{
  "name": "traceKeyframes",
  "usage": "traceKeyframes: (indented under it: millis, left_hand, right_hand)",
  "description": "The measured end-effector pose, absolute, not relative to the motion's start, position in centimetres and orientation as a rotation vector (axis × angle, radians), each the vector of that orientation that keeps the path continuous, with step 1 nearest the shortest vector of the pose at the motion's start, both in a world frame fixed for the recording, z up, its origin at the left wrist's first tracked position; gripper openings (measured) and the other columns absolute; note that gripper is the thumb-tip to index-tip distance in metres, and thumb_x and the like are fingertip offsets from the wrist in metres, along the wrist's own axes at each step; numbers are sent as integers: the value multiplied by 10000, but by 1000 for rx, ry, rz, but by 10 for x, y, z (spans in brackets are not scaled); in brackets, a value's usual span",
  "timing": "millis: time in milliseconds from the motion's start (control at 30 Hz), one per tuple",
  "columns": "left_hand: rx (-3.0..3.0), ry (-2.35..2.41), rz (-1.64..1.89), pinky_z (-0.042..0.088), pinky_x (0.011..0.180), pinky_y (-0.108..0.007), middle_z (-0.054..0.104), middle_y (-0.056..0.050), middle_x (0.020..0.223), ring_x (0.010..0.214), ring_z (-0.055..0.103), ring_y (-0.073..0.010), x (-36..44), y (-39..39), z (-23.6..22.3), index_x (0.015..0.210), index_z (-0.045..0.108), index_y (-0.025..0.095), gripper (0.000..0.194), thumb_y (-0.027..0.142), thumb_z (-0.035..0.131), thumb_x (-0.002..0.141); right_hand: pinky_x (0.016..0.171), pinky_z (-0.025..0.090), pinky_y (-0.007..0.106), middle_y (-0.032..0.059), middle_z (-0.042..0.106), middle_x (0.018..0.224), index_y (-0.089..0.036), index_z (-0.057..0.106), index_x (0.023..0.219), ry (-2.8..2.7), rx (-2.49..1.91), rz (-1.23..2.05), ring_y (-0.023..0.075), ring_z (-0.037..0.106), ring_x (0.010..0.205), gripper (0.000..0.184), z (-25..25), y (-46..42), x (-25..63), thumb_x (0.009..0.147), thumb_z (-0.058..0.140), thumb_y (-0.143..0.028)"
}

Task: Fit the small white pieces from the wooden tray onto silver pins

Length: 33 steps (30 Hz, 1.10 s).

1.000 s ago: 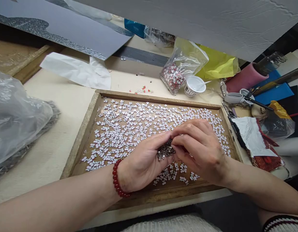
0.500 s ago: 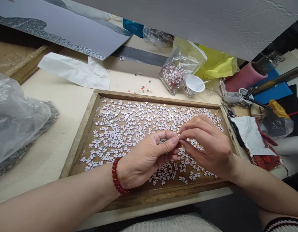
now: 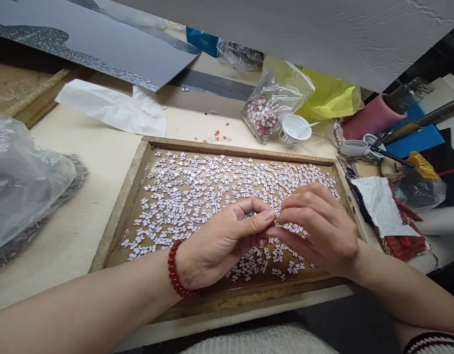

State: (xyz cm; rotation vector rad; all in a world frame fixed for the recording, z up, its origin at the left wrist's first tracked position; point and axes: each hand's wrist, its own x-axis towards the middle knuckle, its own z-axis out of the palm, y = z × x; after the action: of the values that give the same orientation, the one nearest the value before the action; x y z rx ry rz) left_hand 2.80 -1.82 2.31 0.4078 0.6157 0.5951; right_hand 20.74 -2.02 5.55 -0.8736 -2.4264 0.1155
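Observation:
Below both hands lies a shallow wooden-framed tray [image 3: 120, 206], its brown base covered with small white double-lobed pieces [image 3: 190, 196]. My left hand [image 3: 219, 236], with a red bead bracelet [image 3: 172, 270] at the wrist, is curled over the tray. Small shiny metal bits [image 3: 250, 215] show inside its cupped fingers, and its thumb and forefinger are pinched together. My right hand [image 3: 319, 231] meets it at the fingertips, thumb and fingers closed in a pinch. Whatever sits between the fingertips is too small to make out.
Behind the tray stand a clear bag of red-and-white pieces [image 3: 262, 118] and a white cup [image 3: 294, 130]. Tiny red beads [image 3: 216, 133] lie near the tray's back edge. A plastic bag [image 3: 28, 182] is at left; a pink roll [image 3: 374, 115] and pouches [image 3: 392, 216] are at right.
My right hand has shifted slightly down and to the right, its fingers bending at my left fingertips. My left hand stays nearly in place, still curled around the metal bits.

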Motion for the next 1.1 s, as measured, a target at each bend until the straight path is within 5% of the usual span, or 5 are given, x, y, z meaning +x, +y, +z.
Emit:
traceKeyframes:
  millis: [167,533,700,1100]
  left_hand:
    - [419,612,605,397,718,-234,567,2,770,749,501,-110,27,-18,22,723,591,151,177,241,744,728]
    - [420,620,581,380,626,-222,514,-2,741,679,439,-96,29,-18,23,758,599,130,150,257,629,834]
    - [375,701,603,397,621,-240,557,-34,805,672,477,-106,29,-19,24,884,615,131,135,217,511,897]
    - [465,600,464,167,452,-209,425,55,559,453,240,-49,27,-17,23,761,542,153,260,356,495,916]
  right_hand:
    - [683,484,349,38,658,760,-185,559,842,-2463,-870,-85,167,587,730,92,54,-22,205,792,627,-148]
    - [706,496,322,35,647,789,-193,576,880,-2340,-993,284,148,585,777,103,59,-12,214,828,562,-104]
    - [728,475,337,43,642,799,-194,569,824,-2350,-1145,146,168,582,793,67,39,21,228,832,541,-134]
    - [708,360,349,96,636,887,-157,594,801,-2726,-1311,-266,214,483,847,156,16,42,224,881,459,-146]
